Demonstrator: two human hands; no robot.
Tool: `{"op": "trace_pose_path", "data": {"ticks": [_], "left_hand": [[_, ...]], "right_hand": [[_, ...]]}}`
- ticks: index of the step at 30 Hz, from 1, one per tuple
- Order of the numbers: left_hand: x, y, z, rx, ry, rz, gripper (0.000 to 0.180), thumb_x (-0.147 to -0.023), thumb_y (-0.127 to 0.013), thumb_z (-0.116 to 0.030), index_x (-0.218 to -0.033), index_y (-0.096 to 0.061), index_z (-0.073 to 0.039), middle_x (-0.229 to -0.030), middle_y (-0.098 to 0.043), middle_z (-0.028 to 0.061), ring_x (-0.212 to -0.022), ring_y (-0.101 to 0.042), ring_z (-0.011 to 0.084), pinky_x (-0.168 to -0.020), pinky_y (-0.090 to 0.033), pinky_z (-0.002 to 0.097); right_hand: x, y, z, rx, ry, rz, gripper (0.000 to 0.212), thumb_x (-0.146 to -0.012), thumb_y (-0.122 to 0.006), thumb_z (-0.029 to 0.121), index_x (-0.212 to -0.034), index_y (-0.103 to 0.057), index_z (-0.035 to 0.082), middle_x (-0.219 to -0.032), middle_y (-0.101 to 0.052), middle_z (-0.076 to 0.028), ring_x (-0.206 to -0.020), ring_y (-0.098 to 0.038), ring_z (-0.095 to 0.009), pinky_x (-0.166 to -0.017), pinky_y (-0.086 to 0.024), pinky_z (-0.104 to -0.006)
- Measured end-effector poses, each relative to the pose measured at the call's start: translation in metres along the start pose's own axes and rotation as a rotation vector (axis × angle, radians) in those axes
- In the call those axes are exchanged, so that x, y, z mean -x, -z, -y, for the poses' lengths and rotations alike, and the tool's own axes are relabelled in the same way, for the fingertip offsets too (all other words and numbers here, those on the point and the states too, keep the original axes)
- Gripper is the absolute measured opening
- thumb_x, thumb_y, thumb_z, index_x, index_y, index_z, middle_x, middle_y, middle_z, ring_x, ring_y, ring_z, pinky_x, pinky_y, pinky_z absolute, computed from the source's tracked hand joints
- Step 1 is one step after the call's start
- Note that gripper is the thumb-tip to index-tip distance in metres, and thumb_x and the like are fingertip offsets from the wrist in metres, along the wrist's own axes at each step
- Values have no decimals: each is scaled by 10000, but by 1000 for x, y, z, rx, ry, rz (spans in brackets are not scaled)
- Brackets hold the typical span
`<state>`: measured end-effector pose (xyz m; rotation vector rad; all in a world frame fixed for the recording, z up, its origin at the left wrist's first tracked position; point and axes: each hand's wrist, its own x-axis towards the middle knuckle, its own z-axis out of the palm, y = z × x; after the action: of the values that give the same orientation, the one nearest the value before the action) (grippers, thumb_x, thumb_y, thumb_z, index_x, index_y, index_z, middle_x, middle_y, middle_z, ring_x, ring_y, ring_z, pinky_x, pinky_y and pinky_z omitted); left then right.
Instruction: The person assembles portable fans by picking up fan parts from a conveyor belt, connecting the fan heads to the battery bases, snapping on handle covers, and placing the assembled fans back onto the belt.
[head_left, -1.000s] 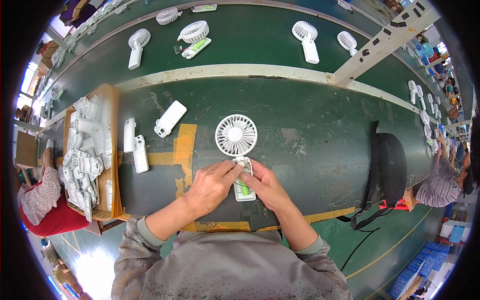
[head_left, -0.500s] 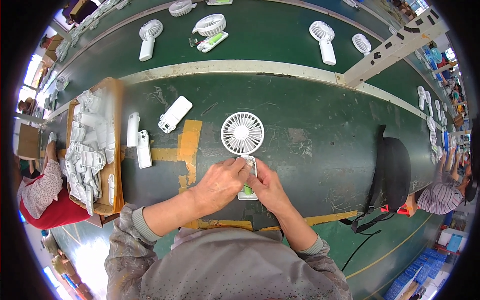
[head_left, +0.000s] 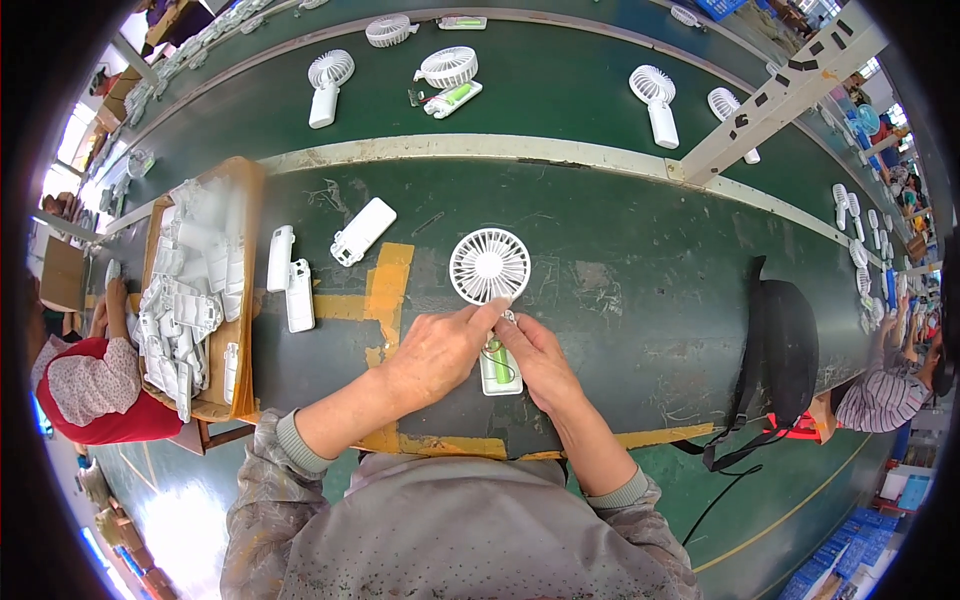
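Observation:
A white handheld fan [head_left: 489, 266] lies on the dark green bench before me, its round grille away from me and its handle toward me. The handle is uncovered, showing a green battery [head_left: 502, 362] and thin wires. My left hand [head_left: 437, 350] is closed, thumb and forefinger pinching at the neck just under the grille. My right hand [head_left: 541, 364] grips the right side of the handle, its fingertips near the left hand's. Just what lies between the fingertips is hidden. Left of the fan are loose white handle covers, one [head_left: 364, 231] tilted and two side by side [head_left: 300, 296].
A cardboard box [head_left: 247, 300] heaped with white plastic parts stands at the left. A black strapped bag-like object [head_left: 787, 340] lies at the right. Beyond a pale rail [head_left: 450, 147], more fans [head_left: 655, 105] lie on a green surface. A metal post [head_left: 780, 90] rises at the far right. Other people sit on both sides.
The view has shifted slightly. My left fingers have moved up toward the grille, and my hands have parted a little, so more of the battery and wires shows.

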<state>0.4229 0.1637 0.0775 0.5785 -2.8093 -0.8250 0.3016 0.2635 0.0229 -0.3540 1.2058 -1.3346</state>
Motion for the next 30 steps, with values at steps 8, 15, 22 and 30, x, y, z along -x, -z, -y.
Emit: {"op": "trace_pose_path", "data": {"ticks": [8,15,22,30], "left_hand": [[28,-11,5,285,1,-122,112,-782,-629,-57,-890,-644,-31,-828,-611,98,-732,-613,277,-648,-501,340],[24,-13,-1,462,378,-171,68,-786,-625,-45,-839,-627,-2,-794,-636,111,-679,-630,192,-628,-501,295],[24,-19,-1,410,435,-168,74,-774,-630,-45,-828,-601,-4,-732,-630,95,-611,-621,182,-556,-497,309],[31,-29,-23,-441,-23,-71,145,-647,-552,-71,-763,-509,4,-731,-517,119,-664,-586,251,-560,-487,340]], "right_hand": [[-1,-10,-6,-212,58,-46,216,-952,-444,149,-1067,-530,-12,-994,-621,-95,-862,-605,-126,-753,-508,-257],[-3,-11,-10,-210,67,-83,208,-948,-448,141,-1062,-519,-18,-1013,-624,-128,-869,-613,-145,-762,-512,-271],[-3,-14,-10,-203,85,-131,235,-942,-468,161,-1068,-505,-34,-1008,-623,-136,-864,-608,-150,-761,-501,-273],[-2,-21,-11,-202,114,-126,218,-939,-470,148,-1064,-512,-26,-1015,-624,-152,-893,-616,-192,-819,-492,-307]]}}
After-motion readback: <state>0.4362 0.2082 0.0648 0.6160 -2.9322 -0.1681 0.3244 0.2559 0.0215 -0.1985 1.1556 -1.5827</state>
